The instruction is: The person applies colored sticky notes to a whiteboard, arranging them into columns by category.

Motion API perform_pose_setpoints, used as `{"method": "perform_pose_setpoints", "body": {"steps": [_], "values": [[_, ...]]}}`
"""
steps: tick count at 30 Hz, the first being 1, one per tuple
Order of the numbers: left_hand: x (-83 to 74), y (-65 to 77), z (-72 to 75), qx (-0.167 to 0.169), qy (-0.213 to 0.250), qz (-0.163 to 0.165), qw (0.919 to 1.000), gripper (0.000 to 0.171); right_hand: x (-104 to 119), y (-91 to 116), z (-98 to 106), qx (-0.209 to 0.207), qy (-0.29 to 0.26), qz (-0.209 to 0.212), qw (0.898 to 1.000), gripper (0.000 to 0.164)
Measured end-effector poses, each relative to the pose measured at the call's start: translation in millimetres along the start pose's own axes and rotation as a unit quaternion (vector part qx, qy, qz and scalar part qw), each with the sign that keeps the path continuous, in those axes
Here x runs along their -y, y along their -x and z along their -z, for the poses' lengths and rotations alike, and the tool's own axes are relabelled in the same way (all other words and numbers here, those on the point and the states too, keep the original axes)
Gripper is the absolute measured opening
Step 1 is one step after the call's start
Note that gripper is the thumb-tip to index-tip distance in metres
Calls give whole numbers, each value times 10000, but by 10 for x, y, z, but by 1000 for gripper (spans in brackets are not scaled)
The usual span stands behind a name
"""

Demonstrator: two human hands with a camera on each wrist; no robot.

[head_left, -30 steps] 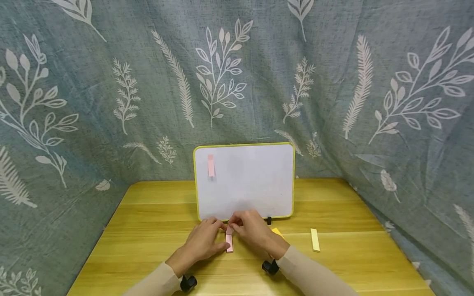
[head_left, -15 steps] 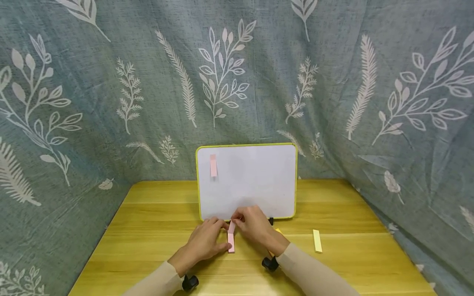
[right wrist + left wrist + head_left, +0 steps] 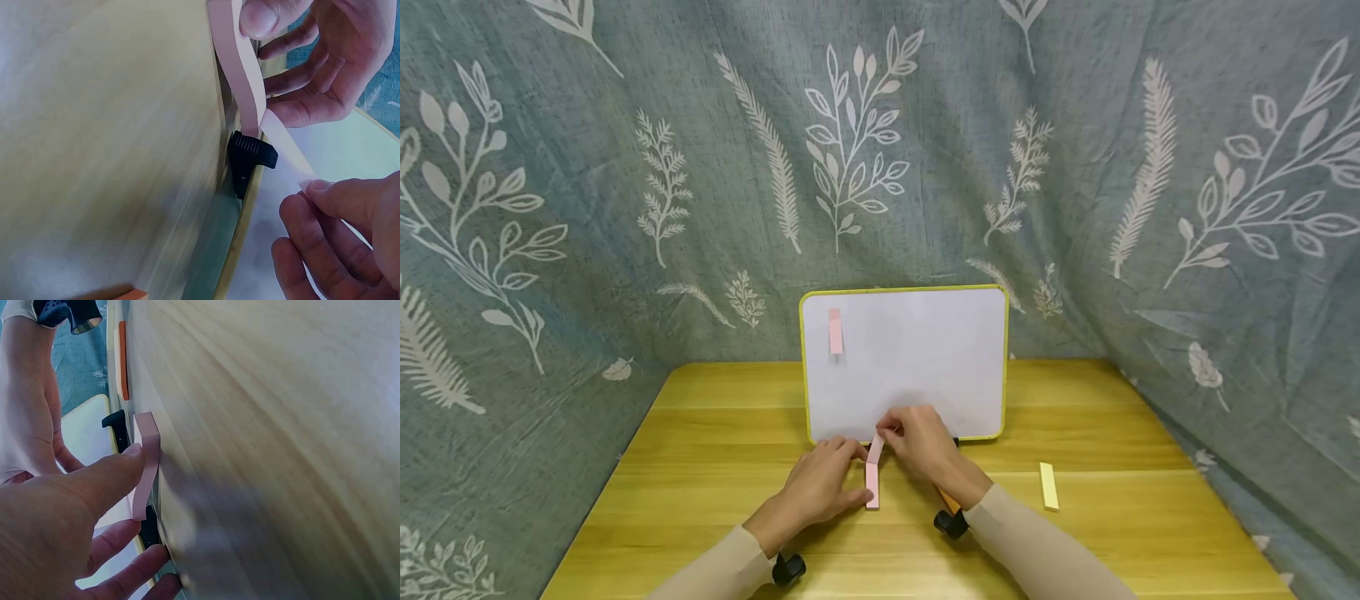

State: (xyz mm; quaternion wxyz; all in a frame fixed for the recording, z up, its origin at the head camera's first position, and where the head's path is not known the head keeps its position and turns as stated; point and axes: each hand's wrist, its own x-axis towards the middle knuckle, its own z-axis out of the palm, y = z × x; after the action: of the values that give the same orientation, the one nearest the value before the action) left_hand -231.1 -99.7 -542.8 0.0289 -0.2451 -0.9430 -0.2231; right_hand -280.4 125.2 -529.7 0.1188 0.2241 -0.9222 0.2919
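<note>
A narrow pad of pink sticky notes (image 3: 872, 487) lies on the table in front of the whiteboard (image 3: 917, 358). My left hand (image 3: 822, 482) holds the pad, the thumb on its near end and the fingers by its far end. In the right wrist view, the pad (image 3: 240, 69) bows slightly under that grip. My right hand (image 3: 925, 450) pinches the free end of the top pink sticky note (image 3: 876, 447) between thumb and forefinger. This note (image 3: 287, 147) slants up off the pad towards the board, its other end at the pad's far end.
One pink sticky note (image 3: 836, 332) is stuck at the board's upper left. Black feet (image 3: 244, 159) support the board's lower edge. A pale yellow pad (image 3: 1048, 487) lies to the right. An orange pad (image 3: 123, 359) is partly hidden beneath my right wrist in the head view.
My right hand has moved up and away from the pad, lifting more of the top pink note off it. The left hand has kept its hold on the pad.
</note>
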Motion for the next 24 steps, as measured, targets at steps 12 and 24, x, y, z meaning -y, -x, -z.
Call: {"method": "perform_pose_setpoints", "body": {"steps": [12,24], "values": [[15,-25,-5,56,37,58,10000,52,23,-51,52,-156,-311,-112,9993,8],[9,-24,1,192,-39,154,9997,47,97,-22,277,-285,-1494,-307,9879,5]]}}
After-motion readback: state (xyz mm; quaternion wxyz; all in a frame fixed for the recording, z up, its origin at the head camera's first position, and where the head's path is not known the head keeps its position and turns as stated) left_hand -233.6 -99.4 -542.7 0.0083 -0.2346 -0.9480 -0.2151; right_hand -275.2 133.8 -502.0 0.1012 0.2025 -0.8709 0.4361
